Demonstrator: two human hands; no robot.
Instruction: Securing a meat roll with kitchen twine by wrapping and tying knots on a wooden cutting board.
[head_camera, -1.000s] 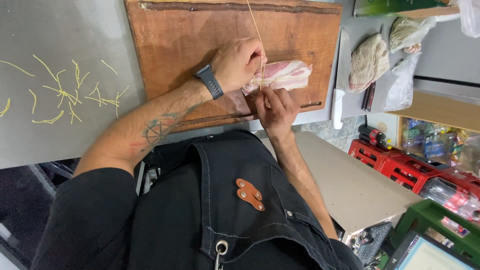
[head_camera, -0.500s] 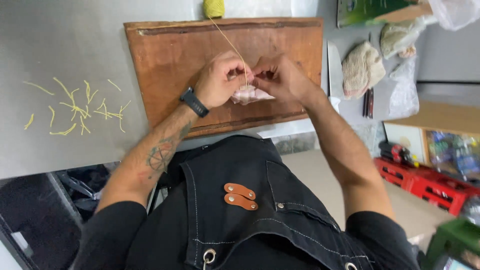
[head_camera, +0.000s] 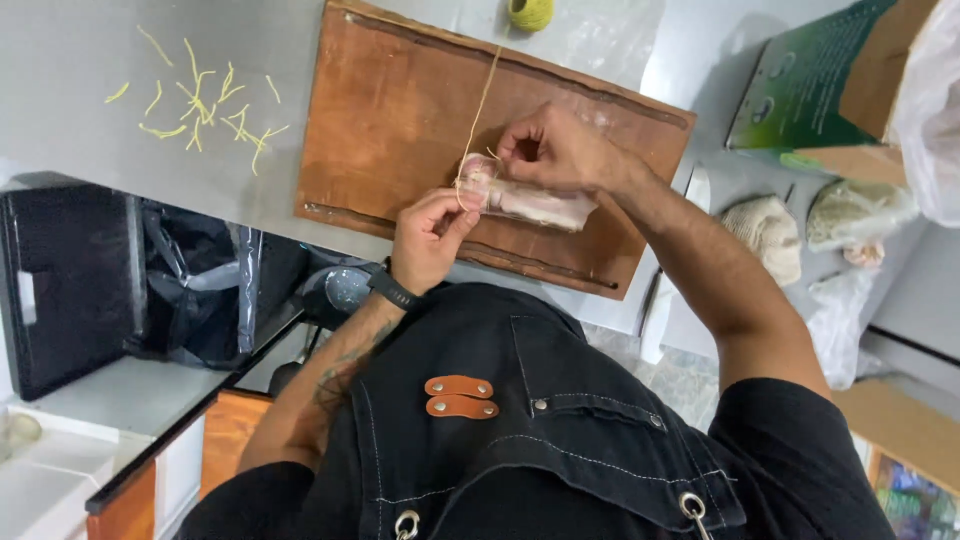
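Note:
A rolled piece of raw pink meat (head_camera: 530, 204) lies on a brown wooden cutting board (head_camera: 400, 110). Thin yellow twine (head_camera: 482, 100) runs from a ball of twine (head_camera: 530, 12) at the board's far edge down to the roll's left end. My left hand (head_camera: 430, 240), with a black watch on the wrist, pinches the twine at that end. My right hand (head_camera: 560, 150) is above the roll, its fingers closed on the twine's loose end beside the meat. I wear a black apron (head_camera: 540, 430).
Short yellow twine offcuts (head_camera: 200, 95) lie scattered on the steel counter (head_camera: 80, 150) left of the board. A knife with a white handle (head_camera: 660, 310) lies right of it. Tied pale bundles (head_camera: 765, 225), a green carton (head_camera: 810, 85) and plastic bags are at the right.
The view has swung, so the board now looks tilted. My hands have parted slightly: the left now sits below the roll's left end and the right above it, with the twine taut between.

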